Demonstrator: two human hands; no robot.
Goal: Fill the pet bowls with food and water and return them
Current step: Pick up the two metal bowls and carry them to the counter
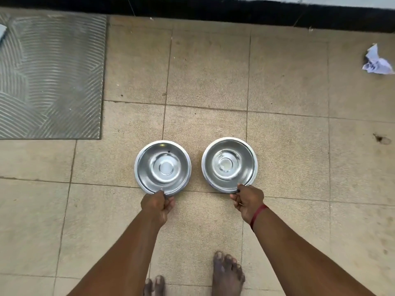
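Observation:
Two round steel pet bowls sit side by side on the tiled floor, both with nothing in them. My left hand (157,205) pinches the near rim of the left bowl (162,167). The right bowl (229,164) is held the same way, its near rim pinched by my right hand (248,199), which has a red thread round the wrist. I cannot tell whether the bowls rest on the floor or are slightly lifted.
A grey ribbed mat (51,77) lies at the left. A black kerb (213,11) runs along the far edge. Crumpled white paper (377,61) lies at the far right. My bare feet (227,272) stand just behind the bowls.

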